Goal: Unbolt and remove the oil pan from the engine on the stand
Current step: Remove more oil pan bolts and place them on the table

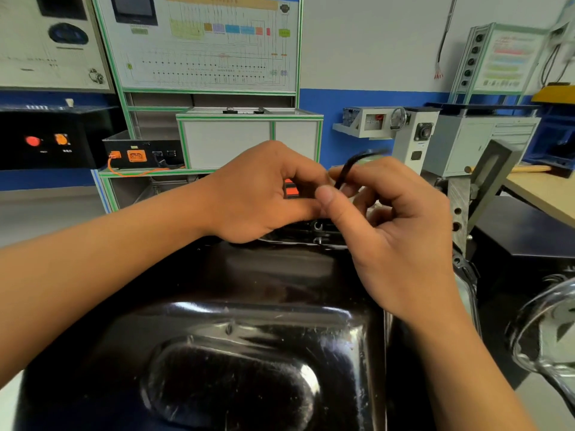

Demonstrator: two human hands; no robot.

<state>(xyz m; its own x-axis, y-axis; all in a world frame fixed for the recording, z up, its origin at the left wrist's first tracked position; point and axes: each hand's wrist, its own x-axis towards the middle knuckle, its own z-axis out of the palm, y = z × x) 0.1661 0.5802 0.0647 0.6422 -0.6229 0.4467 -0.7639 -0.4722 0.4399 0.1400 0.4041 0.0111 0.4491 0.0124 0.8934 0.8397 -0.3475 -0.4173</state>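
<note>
Right hand [395, 228]: fingers curled, thumb and forefinger pinched on the shank of a thin black L-shaped metal hex key [345, 169]. The short arm is blurred and points away to the right.

Left hand [264, 194]: fingers curled, thumb laid out toward the right thumb and touching it. Whether the key's lower end is also gripped cannot be told, as that end is hidden behind the thumbs.

Both hands are held just above the far edge of the glossy black pressed-steel oil pan [249, 337], which sits sump-up on the engine and fills the lower view. A small metal bolt head [317, 226] is seen on the pan's far flange, directly below the hands.

A grey metal stand plate [485, 181] is seen beyond the pan's right edge.

Step judged: unbolting, with the key being set up between bolts and the pan not yet lifted.

Next move, judged: the key tip needs to be seated squarely and fully in the bolt socket before any turning, or slipping is risked.
</note>
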